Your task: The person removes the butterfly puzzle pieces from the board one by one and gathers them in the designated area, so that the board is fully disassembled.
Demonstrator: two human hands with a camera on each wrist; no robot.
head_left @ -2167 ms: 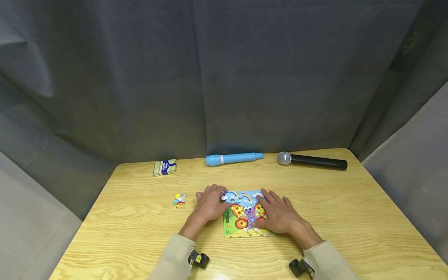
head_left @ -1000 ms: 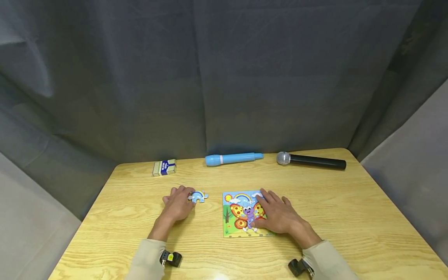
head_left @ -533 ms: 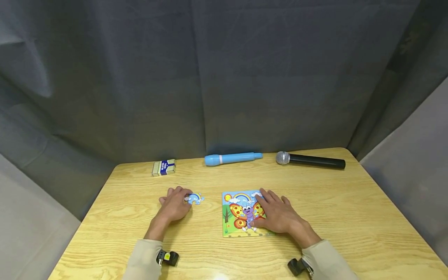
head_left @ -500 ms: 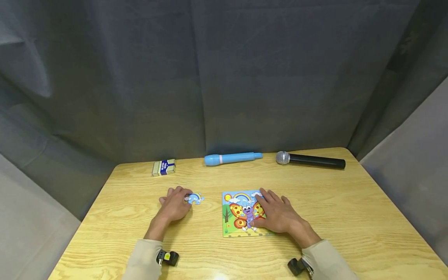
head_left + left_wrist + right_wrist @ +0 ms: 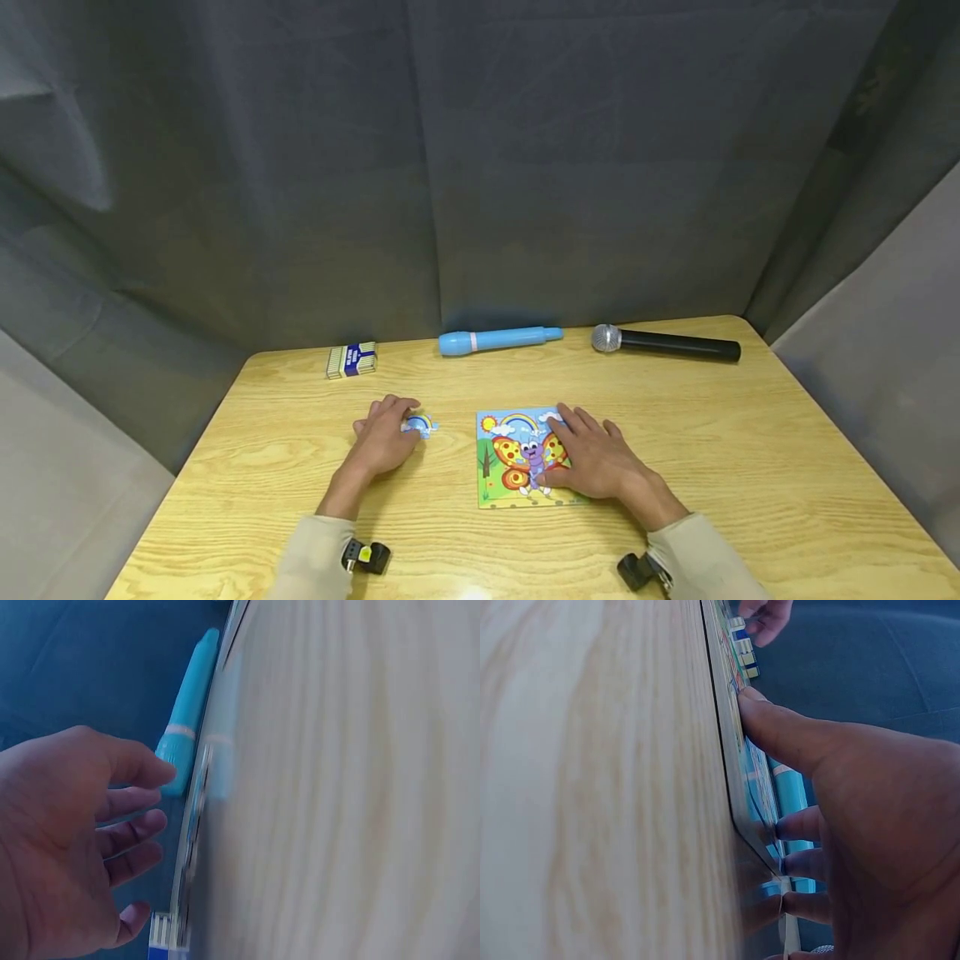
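Note:
My left hand [image 5: 384, 437] hovers at the left of the table, its fingers loosely bent and apart. Close by its fingertips lies a rainbow jigsaw piece [image 5: 422, 426], partly hidden by the hand. The left wrist view shows that hand [image 5: 67, 840] from the palm side, with nothing between thumb and fingers. My right hand [image 5: 596, 454] rests with spread fingers on the right side of a square butterfly puzzle [image 5: 498, 475], covering part of it. Edge-on in the right wrist view, the puzzle has the thumb and fingertips of the right hand [image 5: 885, 825] on it.
At the table's back edge lie a matchbox-like striped box [image 5: 352, 360], a blue microphone-shaped stick [image 5: 501, 339] and a black microphone [image 5: 667, 343] with a silver head. A dark grey curtain [image 5: 480, 167] hangs behind the wooden table [image 5: 495, 554].
From the puzzle's upper left, my left hand carried the rainbow piece leftward and set it down, and its fingers have now let go. My right hand has stayed on the puzzle.

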